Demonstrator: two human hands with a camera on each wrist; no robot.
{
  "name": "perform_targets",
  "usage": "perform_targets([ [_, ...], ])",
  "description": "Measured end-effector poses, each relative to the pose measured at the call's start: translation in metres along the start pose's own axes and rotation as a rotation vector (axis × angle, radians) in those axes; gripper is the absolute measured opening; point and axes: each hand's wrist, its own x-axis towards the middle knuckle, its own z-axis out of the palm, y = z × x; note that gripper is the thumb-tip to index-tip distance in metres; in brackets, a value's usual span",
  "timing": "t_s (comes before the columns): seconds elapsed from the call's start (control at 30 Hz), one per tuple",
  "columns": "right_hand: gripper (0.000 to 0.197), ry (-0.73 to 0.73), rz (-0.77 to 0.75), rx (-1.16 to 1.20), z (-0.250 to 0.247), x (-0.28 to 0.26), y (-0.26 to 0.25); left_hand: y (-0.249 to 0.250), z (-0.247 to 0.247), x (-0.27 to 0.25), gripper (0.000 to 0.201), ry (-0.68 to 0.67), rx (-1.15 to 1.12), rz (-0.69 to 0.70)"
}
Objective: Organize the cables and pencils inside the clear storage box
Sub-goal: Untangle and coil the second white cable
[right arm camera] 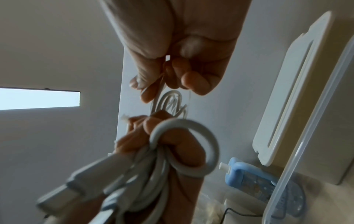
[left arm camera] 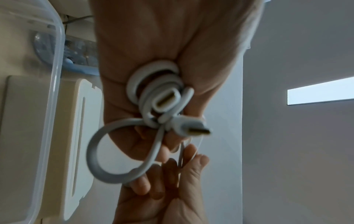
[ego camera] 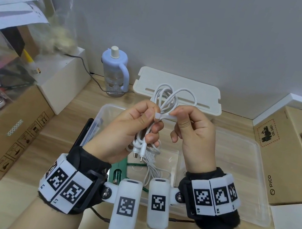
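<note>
Above the box (ego camera: 255,150), the left hand (ego camera: 124,130) grips the coiled cable (ego camera: 168,97), coil upright, plugs hanging down; the right hand (ego camera: 192,133) pinches the tie (ego camera: 162,116) across its middle. The box waits directly underneath.

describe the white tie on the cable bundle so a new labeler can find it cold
Above the clear storage box, the left hand grips a coiled white cable. The tie is the flat white strip across the coil's middle, its free end pinched by the right hand; the cable strands are round, not flat.
</note>
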Motion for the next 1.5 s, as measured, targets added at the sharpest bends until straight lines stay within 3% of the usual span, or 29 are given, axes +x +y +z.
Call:
perform_targets([
  [0.33,0.023,-0.047,0.036,-0.105,0.002,0.001,0.005,-0.003,0.003,0.000,0.014,0.040,0.197,0.025],
  [0.5,0.013,-0.034,0.017,-0.199,0.004,0.000,0.005,-0.003,0.002,0.001,0.014,0.069,0.217,0.037],
  [0.73,0.015,-0.098,0.049,-0.148,0.003,-0.001,0.003,-0.006,0.002,-0.001,0.014,0.100,0.217,0.036],
  [0.9,0.021,0.004,0.099,-0.043,0.010,-0.002,0.000,-0.001,0.005,0.000,0.012,0.091,0.243,0.086],
  [1.1,0.018,-0.015,0.126,0.017,0.013,-0.002,0.002,0.001,0.002,-0.001,0.016,0.109,0.242,0.125],
  [1.23,0.024,-0.070,0.083,-0.007,0.011,-0.002,0.002,0.002,0.005,-0.004,0.022,0.090,0.207,0.112],
  [1.37,0.024,-0.061,0.010,-0.018,0.011,-0.004,0.000,0.002,0.012,-0.005,0.009,0.111,0.264,0.166],
  [1.5,0.021,-0.034,-0.054,-0.042,0.010,-0.006,0.004,0.006,0.014,-0.005,0.008,0.125,0.323,0.173],
])
